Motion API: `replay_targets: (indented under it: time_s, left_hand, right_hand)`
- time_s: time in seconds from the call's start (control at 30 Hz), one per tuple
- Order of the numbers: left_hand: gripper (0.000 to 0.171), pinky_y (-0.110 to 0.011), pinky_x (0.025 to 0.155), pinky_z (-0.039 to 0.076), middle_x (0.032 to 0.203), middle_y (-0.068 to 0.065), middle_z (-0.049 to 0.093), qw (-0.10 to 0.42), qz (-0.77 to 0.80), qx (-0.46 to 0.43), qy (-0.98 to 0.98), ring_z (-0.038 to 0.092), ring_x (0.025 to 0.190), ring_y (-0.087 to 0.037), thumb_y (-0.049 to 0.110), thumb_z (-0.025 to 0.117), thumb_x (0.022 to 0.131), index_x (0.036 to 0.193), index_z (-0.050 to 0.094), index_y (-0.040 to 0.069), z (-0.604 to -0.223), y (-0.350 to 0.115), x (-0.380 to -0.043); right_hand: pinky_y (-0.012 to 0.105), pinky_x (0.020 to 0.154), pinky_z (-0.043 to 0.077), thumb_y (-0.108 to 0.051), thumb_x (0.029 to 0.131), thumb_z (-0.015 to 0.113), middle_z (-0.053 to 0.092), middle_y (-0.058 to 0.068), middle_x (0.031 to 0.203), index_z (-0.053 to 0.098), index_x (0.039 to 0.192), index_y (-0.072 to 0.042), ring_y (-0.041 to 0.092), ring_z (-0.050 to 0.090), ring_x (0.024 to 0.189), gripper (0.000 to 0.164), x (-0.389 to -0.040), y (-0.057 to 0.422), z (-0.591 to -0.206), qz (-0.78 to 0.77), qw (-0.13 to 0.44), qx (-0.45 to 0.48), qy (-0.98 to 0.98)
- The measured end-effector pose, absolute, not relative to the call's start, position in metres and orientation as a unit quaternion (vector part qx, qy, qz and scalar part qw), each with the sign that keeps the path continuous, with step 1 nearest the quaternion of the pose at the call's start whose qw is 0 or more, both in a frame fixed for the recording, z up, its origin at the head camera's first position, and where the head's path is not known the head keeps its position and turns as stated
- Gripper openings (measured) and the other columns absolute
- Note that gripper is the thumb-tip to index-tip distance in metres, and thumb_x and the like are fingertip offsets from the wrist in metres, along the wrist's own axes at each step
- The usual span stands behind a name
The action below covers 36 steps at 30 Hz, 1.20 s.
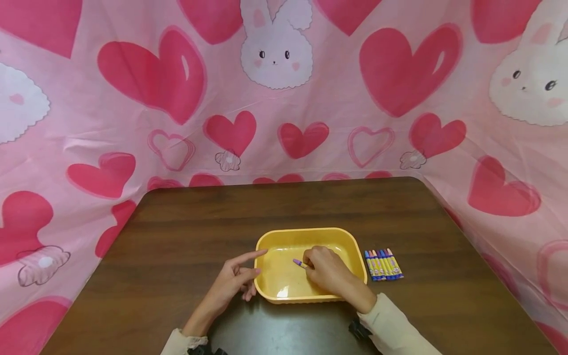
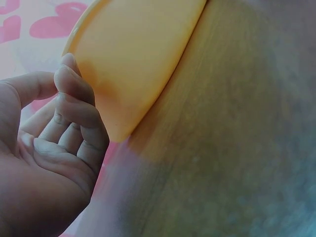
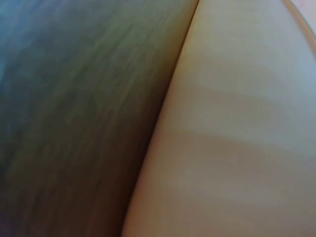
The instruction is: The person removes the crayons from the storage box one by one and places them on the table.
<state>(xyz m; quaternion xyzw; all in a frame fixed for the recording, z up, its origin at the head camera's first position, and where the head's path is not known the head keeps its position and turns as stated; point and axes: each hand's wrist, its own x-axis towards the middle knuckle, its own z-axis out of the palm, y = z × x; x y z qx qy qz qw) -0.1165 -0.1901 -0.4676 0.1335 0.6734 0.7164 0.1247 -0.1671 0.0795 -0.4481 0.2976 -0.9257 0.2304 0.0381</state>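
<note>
A crayon (image 1: 300, 263) with a purple tip is pinched in my right hand (image 1: 326, 268), low inside the yellow tray. Most of its length is hidden behind the fingers. My left hand (image 1: 230, 283) is at the left side of the tray (image 1: 310, 299), with the index finger straight out and the thumb reaching over the rim; its other fingers curl loosely outside. In the left wrist view, the fingertips of the left hand (image 2: 54, 143) overlap the tray's edge (image 2: 163, 59). The right wrist view shows the tray's side wall (image 3: 222, 148) but no hand.
Several crayons (image 1: 383, 265) in yellow wrappers lie side by side in a row, just right of the tray. Tray and crayons are on a dark wooden table (image 1: 199, 217). A pink cloth (image 1: 266, 106) with hearts and rabbits hangs around the table's far side and flanks.
</note>
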Motion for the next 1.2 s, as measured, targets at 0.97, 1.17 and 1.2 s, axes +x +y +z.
replay_targets:
  time_s: [0.97,1.17,1.2]
  left_hand:
    - [0.052,-0.022,0.045,0.048,0.059,-0.003,0.062,0.123,0.718,0.136,0.671,0.055,0.047,-0.011,0.013,0.059,0.1,0.147,0.042,-0.003,-0.47,-0.19,-0.118]
    - [0.053,-0.022,0.045,0.048,0.058,-0.004,0.062,0.123,0.717,0.125,0.674,0.055,0.047,-0.012,0.013,0.06,0.1,0.148,0.043,-0.001,-0.471,-0.19,-0.117]
    - [0.052,-0.023,0.045,0.048,0.058,-0.004,0.062,0.124,0.716,0.122,0.676,0.055,0.046,-0.012,0.014,0.06,0.1,0.148,0.044,-0.001,-0.471,-0.19,-0.117]
  right_hand:
    - [0.025,0.06,0.044,-0.004,0.079,0.075,0.058,-0.005,0.074,0.071,0.08,-0.009,0.009,0.05,0.068,0.006,-0.157,0.101,-0.431,0.266,0.081,0.283,-0.918]
    - [0.026,0.065,0.052,-0.001,0.08,0.077,0.064,-0.002,0.079,0.073,0.086,-0.007,0.01,0.056,0.071,0.01,-0.151,0.12,-0.422,0.307,0.09,0.26,-0.911]
    - [0.025,0.065,0.053,-0.001,0.079,0.078,0.064,-0.002,0.079,0.073,0.086,-0.007,0.01,0.057,0.07,0.011,-0.15,0.123,-0.42,0.316,0.094,0.252,-0.91]
